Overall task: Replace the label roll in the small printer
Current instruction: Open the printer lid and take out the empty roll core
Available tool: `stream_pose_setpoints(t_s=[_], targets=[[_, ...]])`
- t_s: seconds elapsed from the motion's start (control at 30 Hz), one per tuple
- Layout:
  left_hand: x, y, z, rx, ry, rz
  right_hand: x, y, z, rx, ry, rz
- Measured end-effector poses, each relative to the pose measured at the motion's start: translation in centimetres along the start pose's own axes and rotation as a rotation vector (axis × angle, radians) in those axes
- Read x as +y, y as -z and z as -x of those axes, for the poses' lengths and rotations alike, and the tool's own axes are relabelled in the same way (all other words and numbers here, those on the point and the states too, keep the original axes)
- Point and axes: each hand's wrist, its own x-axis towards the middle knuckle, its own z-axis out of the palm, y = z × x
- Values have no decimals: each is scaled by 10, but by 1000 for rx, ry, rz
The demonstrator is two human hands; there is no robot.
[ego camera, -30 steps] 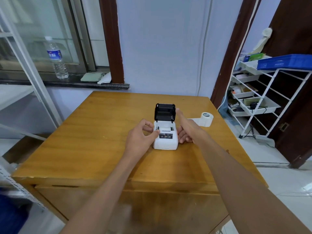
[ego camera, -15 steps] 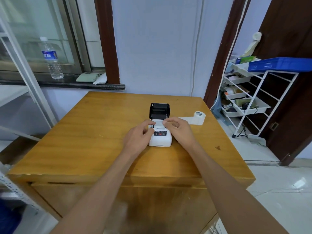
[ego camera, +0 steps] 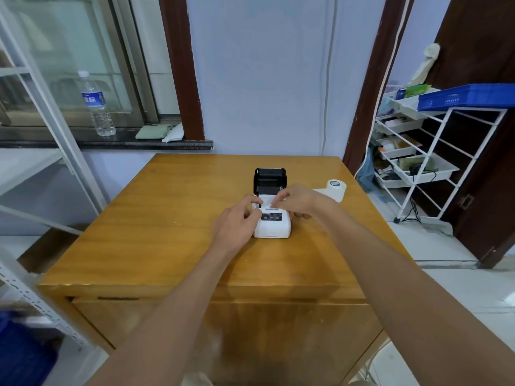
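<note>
The small white printer [ego camera: 274, 228] sits mid-table with its black lid [ego camera: 269, 178] standing open at the back. My left hand [ego camera: 237, 221] grips the printer's left side, thumb on its top. My right hand [ego camera: 296, 201] reaches over the open compartment, its fingertips pinched on the white label paper [ego camera: 266, 201] lying there. Whatever lies deeper in the compartment is hidden by my fingers. A second label roll [ego camera: 336, 188] stands on the table to the right of the printer, with a strip of paper trailing from it towards my right hand.
The wooden table [ego camera: 167, 218] has its front edge near me. At the right stands a white wire rack [ego camera: 434, 162] with trays and a blue crate [ego camera: 468, 99]. A water bottle [ego camera: 96, 104] stands on the window sill at the left, behind a metal shelf frame [ego camera: 55, 129].
My right hand has moved from the printer's right side onto the open compartment and closed its fingertips on the paper. My left hand has stayed at the printer's left side.
</note>
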Motion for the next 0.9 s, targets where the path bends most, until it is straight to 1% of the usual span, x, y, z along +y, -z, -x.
stream_pose_setpoints(t_s=[0.1,0.23,0.37,0.43,0.5,0.6,0.67,0.73,0.8,0.9], targets=[[1,0,-1,13,7,-6,-2,-5,-4,43,5,19],[2,1,1,9,5,-22,5,-13,-12,132,58,24],[3,0,2,10,1,-37,5,-19,-9,272,137,129],[2,1,2,10,-3,-39,5,-18,-6,308,173,121],[0,0,1,16,-14,-34,9,-17,-1,354,198,36],[-1,0,0,12,-9,-40,18,-13,10,438,212,-239],[-1,0,0,10,-4,-74,27,-8,18,452,195,-439],[-2,-2,1,4,-14,-94,37,0,28,421,156,-588],[-2,-3,0,1,-18,-95,51,6,36,394,110,-636],[-3,-3,-1,2,-21,-115,70,11,44,444,64,-562]])
